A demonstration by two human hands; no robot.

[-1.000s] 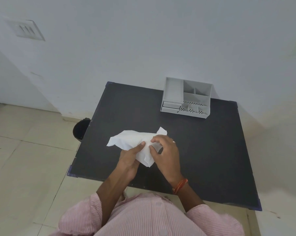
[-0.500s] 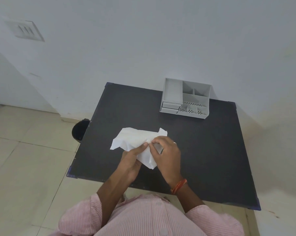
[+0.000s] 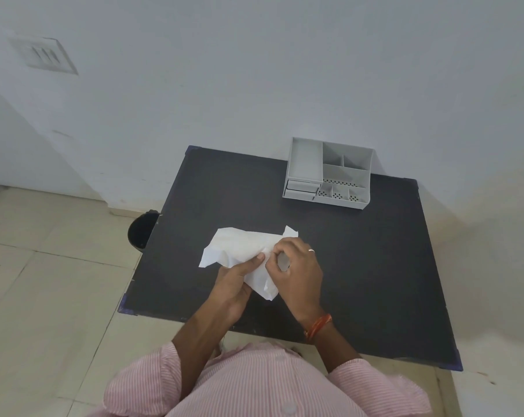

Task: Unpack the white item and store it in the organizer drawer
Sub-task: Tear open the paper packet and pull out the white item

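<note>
Crumpled white wrapper [image 3: 239, 248] mid-table; grey organizer [image 3: 330, 173] far edge

wrapping paper [image 3: 239, 248]: white
organizer [image 3: 330, 173]: light grey, dotted holes in the front compartments
table [image 3: 375, 266]: black, blue corner caps
shirt [image 3: 254, 383]: pink with fine white stripes
wrist thread [image 3: 319, 325]: orange
floor tiles [image 3: 44, 281]: cream

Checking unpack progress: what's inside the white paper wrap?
The paper wrap is crumpled, gripped by the left hand and right hand. A greyish bit shows in the right grip; anything else inside is covered.
</note>
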